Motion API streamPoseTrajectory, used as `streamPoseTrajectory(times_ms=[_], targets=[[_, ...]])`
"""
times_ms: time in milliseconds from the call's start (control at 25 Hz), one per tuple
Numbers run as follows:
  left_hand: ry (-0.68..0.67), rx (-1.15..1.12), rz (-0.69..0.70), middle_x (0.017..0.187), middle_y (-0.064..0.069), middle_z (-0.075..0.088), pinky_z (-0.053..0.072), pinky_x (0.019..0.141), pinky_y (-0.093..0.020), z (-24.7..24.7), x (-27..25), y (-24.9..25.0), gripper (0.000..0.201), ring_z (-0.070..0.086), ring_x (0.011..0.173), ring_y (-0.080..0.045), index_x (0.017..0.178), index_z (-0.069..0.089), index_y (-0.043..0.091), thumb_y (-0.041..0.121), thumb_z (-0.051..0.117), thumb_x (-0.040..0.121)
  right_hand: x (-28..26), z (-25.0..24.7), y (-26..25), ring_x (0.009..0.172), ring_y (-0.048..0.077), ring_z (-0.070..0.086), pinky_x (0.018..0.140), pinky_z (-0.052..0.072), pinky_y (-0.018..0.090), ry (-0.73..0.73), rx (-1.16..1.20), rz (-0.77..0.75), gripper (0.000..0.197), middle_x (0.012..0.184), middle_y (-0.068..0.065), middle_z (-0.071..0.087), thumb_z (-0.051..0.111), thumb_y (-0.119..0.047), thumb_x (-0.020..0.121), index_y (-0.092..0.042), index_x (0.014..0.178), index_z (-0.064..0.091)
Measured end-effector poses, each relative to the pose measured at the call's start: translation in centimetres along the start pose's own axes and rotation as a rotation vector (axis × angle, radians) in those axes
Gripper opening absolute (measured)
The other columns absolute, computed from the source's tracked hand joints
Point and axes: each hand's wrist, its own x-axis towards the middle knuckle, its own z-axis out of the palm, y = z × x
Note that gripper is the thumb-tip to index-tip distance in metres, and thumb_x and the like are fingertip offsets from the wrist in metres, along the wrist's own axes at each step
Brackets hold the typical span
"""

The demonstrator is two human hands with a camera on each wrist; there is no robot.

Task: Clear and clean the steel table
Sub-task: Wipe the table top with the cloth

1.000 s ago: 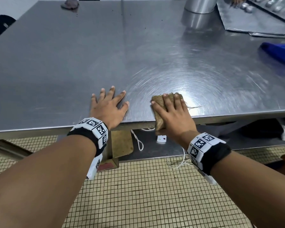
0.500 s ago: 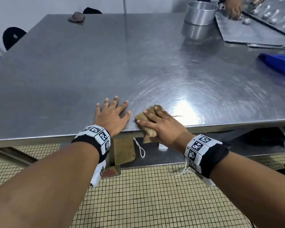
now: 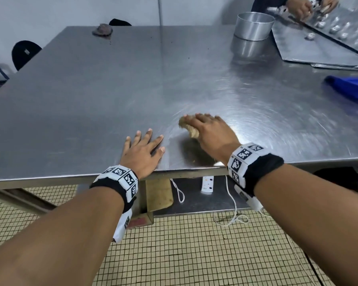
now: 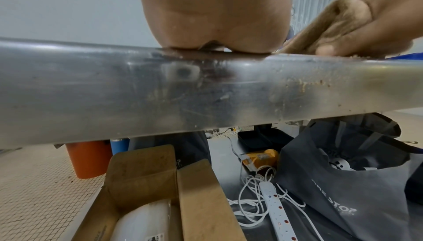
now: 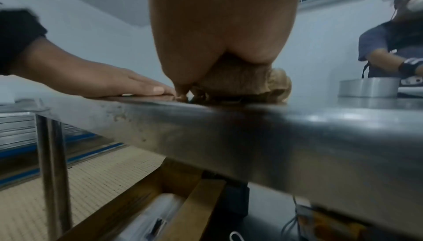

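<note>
**Cloth under the right hand, left hand flat beside it**

At the near edge of the steel table point(image 3: 91, 104), the left hand point(image 3: 142, 153) lies palm down with fingers straight and spread, holding nothing. Just to its right, apart from it, the right hand point(image 3: 213, 133) presses a crumpled brown cloth point(image 3: 187, 125) onto the tabletop, its fingers laid over the cloth and its thumb against the cloth's side (the left wrist view shows this best). The cloth sits a little further in from the edge than the left hand. Crumbs cling to the table's front rim. Further back stand a round metal tin point(image 3: 254, 25) and a blue object point(image 3: 351, 87) at the right, and a dark lump point(image 3: 102, 29) at the far left corner.
</note>
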Motion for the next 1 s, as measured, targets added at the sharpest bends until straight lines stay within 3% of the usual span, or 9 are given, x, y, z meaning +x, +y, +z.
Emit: streamPoseTrajectory(times_ms=[120, 240, 360, 480, 600, 680, 1000], targets=[[0.007, -0.015, -0.001, 0.164, 0.008, 0.003, -0.007, 0.121, -0.045, 0.1, 0.0, 0.0, 0.053, -0.002, 0.151, -0.022, 0.152, 0.020, 0.043, 0.056, 0.020, 0.100, -1.8, 2.5, -1.1, 0.146, 0.027, 0.017, 0.117, 0.018, 0.050, -0.203, 0.065, 0.012, 0.062, 0.157, 0.006, 0.025, 0.044, -0.053, 0.093, -0.034, 0.148, 0.025], [0.005, -0.017, 0.005, 0.164, 0.009, 0.006, -0.005, 0.122, -0.044, 0.1, 0.1, -0.4, 0.053, 0.000, 0.152, -0.020, 0.152, 0.022, 0.042, 0.056, 0.021, 0.100, -2.7, 2.4, -1.6, 0.149, 0.021, 0.007, 0.119, 0.010, 0.048, -0.256, 0.178, 0.035, 0.074, 0.160, 0.000, 0.017, 0.019, -0.075, 0.085, -0.038, 0.148, 0.024], [0.054, -0.041, 0.035, 0.163, 0.007, 0.014, 0.001, 0.122, -0.039, -0.1, 0.1, -1.4, 0.051, 0.008, 0.151, -0.019, 0.151, 0.030, 0.037, 0.051, 0.024, 0.102, -2.6, 0.2, -1.4, 0.148, 0.020, 0.013, 0.119, 0.013, 0.046, -0.315, 0.262, 0.023, 0.069, 0.158, -0.001, 0.021, 0.010, -0.070, 0.091, -0.036, 0.146, 0.035], [0.098, -0.062, 0.020, 0.163, 0.004, 0.018, 0.002, 0.121, -0.038, -0.2, 0.0, -2.8, 0.051, 0.012, 0.151, -0.020, 0.149, 0.034, 0.033, 0.049, 0.026, 0.102, -2.2, 0.2, -2.0, 0.145, 0.022, 0.023, 0.116, 0.020, 0.045, -0.245, 0.232, 0.080, 0.063, 0.155, -0.005, 0.031, 0.011, -0.065, 0.094, -0.037, 0.145, 0.035], [0.098, -0.039, -0.016, 0.163, 0.004, 0.014, -0.002, 0.122, -0.038, 0.2, -0.1, -3.5, 0.052, 0.007, 0.151, -0.020, 0.151, 0.029, 0.036, 0.050, 0.025, 0.102, -2.4, 2.8, -3.5, 0.148, 0.027, 0.002, 0.117, 0.006, 0.055, -0.258, 0.114, 0.115, 0.074, 0.161, -0.006, 0.010, 0.008, -0.080, 0.081, -0.047, 0.147, 0.020], [0.116, -0.019, -0.016, 0.163, 0.005, 0.013, -0.001, 0.122, -0.039, 0.5, 0.0, -3.6, 0.052, 0.007, 0.151, -0.021, 0.151, 0.028, 0.037, 0.051, 0.024, 0.101, -2.7, 4.0, -4.2, 0.148, 0.029, -0.004, 0.116, 0.004, 0.058, -0.221, 0.065, 0.128, 0.082, 0.162, -0.004, 0.002, 0.004, -0.085, 0.076, -0.047, 0.147, 0.017], [0.098, -0.002, -0.023, 0.164, 0.007, 0.009, -0.002, 0.122, -0.039, 0.1, -0.1, -3.5, 0.053, 0.004, 0.151, -0.020, 0.152, 0.024, 0.040, 0.051, 0.022, 0.101, -3.6, 4.8, -4.0, 0.148, 0.029, -0.003, 0.117, 0.005, 0.057, -0.139, -0.008, 0.124, 0.062, 0.162, -0.003, -0.001, 0.013, -0.069, 0.090, -0.046, 0.148, 0.011]])
